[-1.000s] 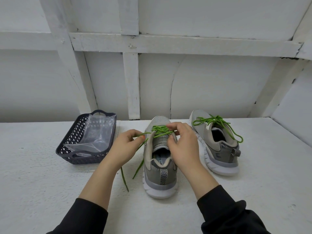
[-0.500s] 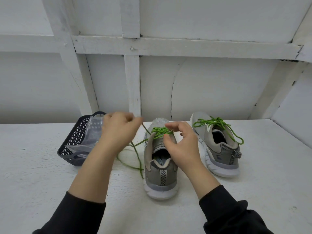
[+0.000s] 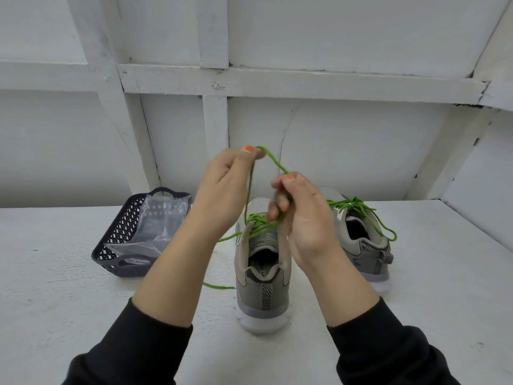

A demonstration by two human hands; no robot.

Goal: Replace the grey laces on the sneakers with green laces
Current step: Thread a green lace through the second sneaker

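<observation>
Two grey sneakers stand on a white table [image 3: 416, 315], heels toward me. The near sneaker [image 3: 262, 279] carries a green lace [image 3: 273, 159] through its upper eyelets. My left hand [image 3: 222, 195] is raised above the shoe and pinches that lace at thumb and fingertips. My right hand [image 3: 299, 215] grips the same lace lower down, just over the tongue. A strand runs between the two hands, and a loose end lies on the table to the left of the shoe. The far sneaker [image 3: 363, 245], to the right, has a green lace threaded and lying loose over its opening.
A dark perforated plastic basket [image 3: 116, 245] with a clear plastic bag [image 3: 158, 220] inside sits on the table at the left. White wall panels with wooden battens rise right behind the shoes.
My left hand has risen from beside the basket to above the near sneaker, drawing the green lace up. My right hand has lifted off the shoe's tongue and now grips the lace.
</observation>
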